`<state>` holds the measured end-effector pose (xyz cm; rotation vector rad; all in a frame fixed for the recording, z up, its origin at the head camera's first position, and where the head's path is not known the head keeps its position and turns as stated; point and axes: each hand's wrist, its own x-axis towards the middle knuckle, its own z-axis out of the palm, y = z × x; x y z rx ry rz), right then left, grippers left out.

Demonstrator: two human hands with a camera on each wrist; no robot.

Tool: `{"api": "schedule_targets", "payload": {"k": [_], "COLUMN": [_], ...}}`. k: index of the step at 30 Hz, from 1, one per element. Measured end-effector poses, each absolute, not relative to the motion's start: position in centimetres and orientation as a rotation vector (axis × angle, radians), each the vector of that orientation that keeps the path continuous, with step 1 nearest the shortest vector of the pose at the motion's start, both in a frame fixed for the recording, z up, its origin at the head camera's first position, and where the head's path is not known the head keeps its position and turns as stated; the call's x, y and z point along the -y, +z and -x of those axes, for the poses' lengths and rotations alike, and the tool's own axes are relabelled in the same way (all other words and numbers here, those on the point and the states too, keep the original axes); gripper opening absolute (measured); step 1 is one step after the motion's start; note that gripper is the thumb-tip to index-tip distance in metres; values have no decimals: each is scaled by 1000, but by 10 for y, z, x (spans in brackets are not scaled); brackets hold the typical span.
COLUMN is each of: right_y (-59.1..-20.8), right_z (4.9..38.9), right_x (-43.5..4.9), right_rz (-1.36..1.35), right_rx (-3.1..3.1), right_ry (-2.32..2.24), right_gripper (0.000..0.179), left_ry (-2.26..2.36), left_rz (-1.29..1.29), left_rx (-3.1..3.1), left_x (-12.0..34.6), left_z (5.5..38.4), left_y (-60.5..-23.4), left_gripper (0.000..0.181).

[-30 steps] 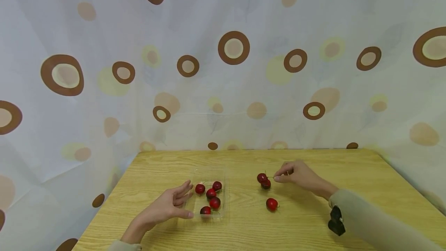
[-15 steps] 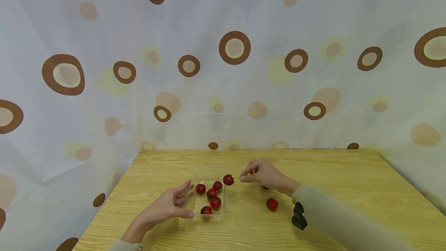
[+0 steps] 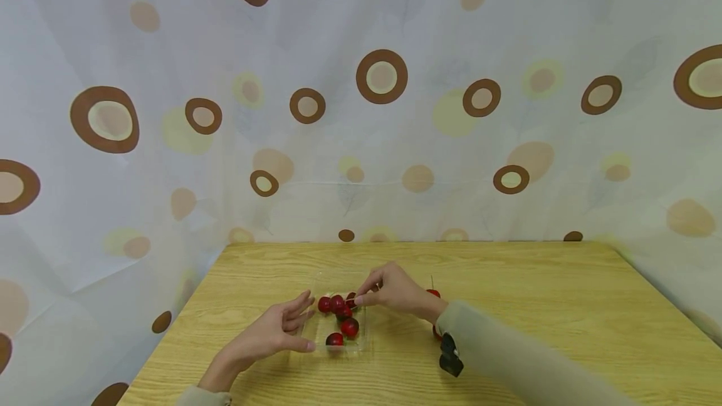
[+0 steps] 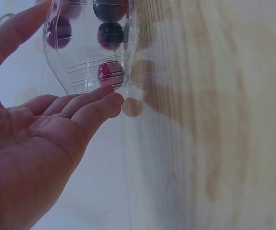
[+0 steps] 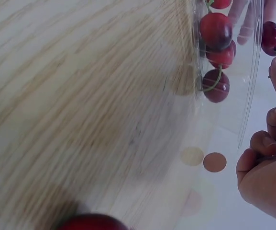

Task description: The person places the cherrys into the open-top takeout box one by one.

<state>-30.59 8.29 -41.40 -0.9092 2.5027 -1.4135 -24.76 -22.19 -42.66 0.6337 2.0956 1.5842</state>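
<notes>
A clear plastic box (image 3: 320, 324) with several dark red cherries (image 3: 350, 328) in it stands on the table. My left hand (image 3: 267, 334) is at the box's left side, fingers extended; in the left wrist view its fingertips (image 4: 114, 98) touch or nearly touch the wall. My right hand (image 3: 397, 292) reaches over the right side of the box and pinches a cherry (image 3: 337, 303) by its stem. In the right wrist view that held cherry (image 5: 273, 37) hangs at the level of the box's rim (image 5: 249, 103), above the others.
Right of the box, a loose cherry (image 3: 433, 293) lies on the wooden table (image 3: 530, 281), partly behind the right forearm. Another cherry (image 3: 437, 332) is mostly covered by the right sleeve (image 3: 496, 337). A dotted curtain (image 3: 383, 143) rises behind the table's far edge.
My right hand has lifted a cherry by its stem from the pair on the right and carried it leftward over the box. The left hand has stayed in place.
</notes>
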Motion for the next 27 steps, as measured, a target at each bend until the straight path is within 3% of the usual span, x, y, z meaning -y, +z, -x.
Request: {"api": "schedule_targets", "payload": {"k": [14,17,27], "right_y": [-418,-418,-402], "right_z": [303,302,307], "right_x": [-57,-58,-110], "right_rz": [957,962,865], "right_rx": [-2568,-2563,-2600], "right_ry": [-1357,-1345,-1399], "right_gripper": [1,9,16], "left_ry": [1576,1579,1579], "left_rz": [-627,-625,-636], "left_rx": [-2105,-2098,-2092], "left_x": [221,221,221], "left_z": [247,247,247], "left_y": [-427,-428,-428], "left_gripper": [99,99,99]}}
